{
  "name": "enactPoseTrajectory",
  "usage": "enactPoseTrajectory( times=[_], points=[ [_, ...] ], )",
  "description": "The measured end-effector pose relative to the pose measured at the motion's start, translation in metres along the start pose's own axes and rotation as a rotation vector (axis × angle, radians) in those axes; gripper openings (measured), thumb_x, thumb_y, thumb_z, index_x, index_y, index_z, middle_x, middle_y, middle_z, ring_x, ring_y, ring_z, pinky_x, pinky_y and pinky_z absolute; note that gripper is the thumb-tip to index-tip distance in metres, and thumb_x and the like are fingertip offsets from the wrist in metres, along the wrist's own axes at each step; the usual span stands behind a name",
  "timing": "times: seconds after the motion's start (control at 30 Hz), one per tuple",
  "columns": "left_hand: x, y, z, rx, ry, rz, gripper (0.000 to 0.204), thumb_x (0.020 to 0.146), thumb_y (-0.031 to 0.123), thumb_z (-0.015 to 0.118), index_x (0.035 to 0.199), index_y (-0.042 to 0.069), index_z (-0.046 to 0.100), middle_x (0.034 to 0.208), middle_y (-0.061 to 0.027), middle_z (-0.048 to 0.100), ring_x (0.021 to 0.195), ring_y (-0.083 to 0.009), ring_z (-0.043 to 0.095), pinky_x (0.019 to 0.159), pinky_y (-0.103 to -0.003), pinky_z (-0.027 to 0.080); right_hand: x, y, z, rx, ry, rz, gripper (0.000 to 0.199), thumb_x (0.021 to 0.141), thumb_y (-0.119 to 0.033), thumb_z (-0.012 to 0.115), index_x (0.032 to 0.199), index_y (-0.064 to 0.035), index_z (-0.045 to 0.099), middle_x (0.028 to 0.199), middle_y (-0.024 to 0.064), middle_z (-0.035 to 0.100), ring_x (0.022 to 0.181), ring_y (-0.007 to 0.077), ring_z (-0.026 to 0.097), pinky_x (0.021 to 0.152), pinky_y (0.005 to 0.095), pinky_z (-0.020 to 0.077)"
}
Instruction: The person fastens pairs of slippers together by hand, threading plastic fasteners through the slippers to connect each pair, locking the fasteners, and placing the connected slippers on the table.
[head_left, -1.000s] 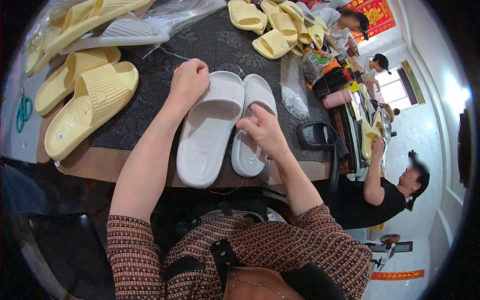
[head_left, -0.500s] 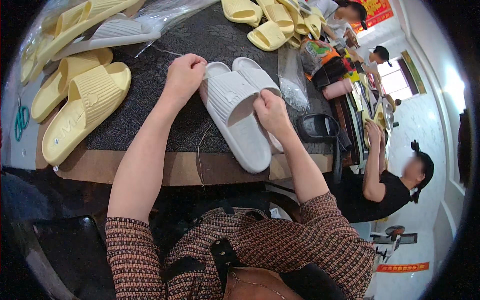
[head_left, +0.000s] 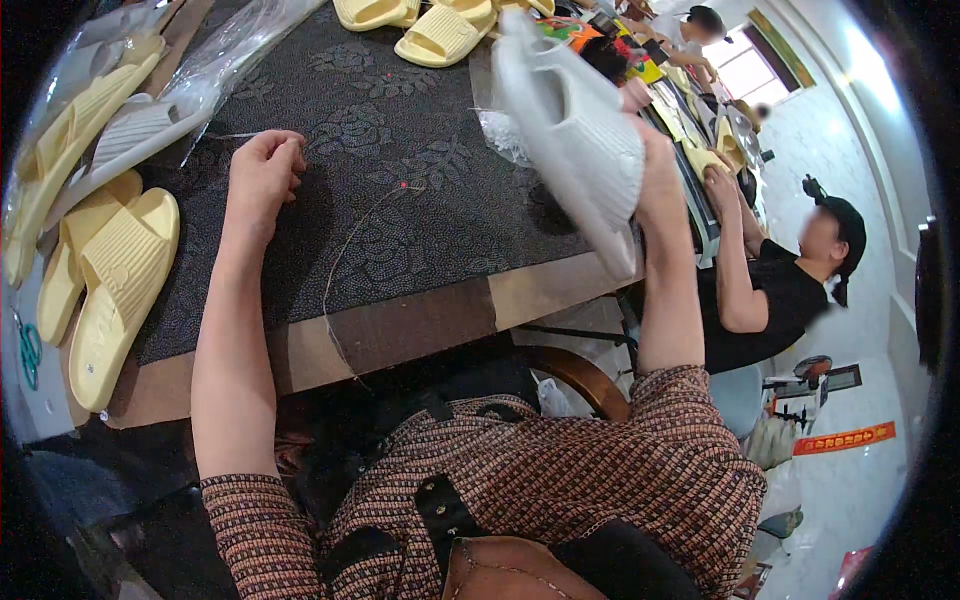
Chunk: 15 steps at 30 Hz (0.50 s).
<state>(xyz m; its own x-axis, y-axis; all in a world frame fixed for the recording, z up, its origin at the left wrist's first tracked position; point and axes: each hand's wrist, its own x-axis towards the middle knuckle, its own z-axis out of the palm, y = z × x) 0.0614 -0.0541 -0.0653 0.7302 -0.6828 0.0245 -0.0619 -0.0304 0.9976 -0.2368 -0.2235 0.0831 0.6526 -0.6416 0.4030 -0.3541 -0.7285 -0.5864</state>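
Observation:
My right hand [head_left: 657, 170] grips light grey slippers [head_left: 585, 135], lifted off the table at the right and tilted, blurred by motion. They overlap, so I cannot tell how the pair sits together. Over the left of the dark patterned table mat [head_left: 340, 130], my left hand [head_left: 268, 180] is closed, fingers curled. A thin pale strand shows beyond its knuckles; what the fingers pinch is hidden. A thin thread [head_left: 330, 290] with a small red tip lies across the mat and over the table's front edge.
Yellow slippers [head_left: 125, 270] lie at the left, near plastic-wrapped slippers [head_left: 135, 135] and green-handled scissors [head_left: 28, 350]. More yellow slippers [head_left: 437, 38] stand at the far edge. A co-worker in black [head_left: 770, 290] handles yellow slippers at the right, beside a wooden chair arm [head_left: 575, 375].
My right hand has raised the grey slippers from the mat and swung them right. My left hand has come off them and moved left. The view has shifted, showing more bare mat.

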Motion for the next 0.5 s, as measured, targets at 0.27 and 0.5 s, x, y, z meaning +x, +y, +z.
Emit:
enactPoseTrajectory(
  times=[0.27,0.5],
  points=[
    [-0.008,0.008,0.005,-0.015,0.020,-0.036,0.017,0.086,0.015,0.051,0.093,0.003,0.062,0.067,-0.0001,0.056,0.054,-0.0060,0.049,0.045,-0.020,0.040,0.038,0.099,-0.082,-0.567,0.127,0.061,0.026,0.080,-0.019,0.056,0.095,0.0026,0.062,0.087,0.0185,0.065,0.082,0.0282,0.063,0.073,0.0352,0.0467],
    [-0.003,0.004,0.009,-0.022,0.020,-0.020,0.019,0.085,0.016,0.052,0.093,0.003,0.063,0.068,-0.0012,0.057,0.054,-0.0075,0.050,0.044,-0.022,0.041,0.033,0.169,-0.083,-0.656,0.220,0.061,0.031,0.086,-0.021,0.046,0.102,0.0010,0.061,0.097,0.0214,0.062,0.094,0.0341,0.060,0.084,0.0381,0.0444]
  ],
)
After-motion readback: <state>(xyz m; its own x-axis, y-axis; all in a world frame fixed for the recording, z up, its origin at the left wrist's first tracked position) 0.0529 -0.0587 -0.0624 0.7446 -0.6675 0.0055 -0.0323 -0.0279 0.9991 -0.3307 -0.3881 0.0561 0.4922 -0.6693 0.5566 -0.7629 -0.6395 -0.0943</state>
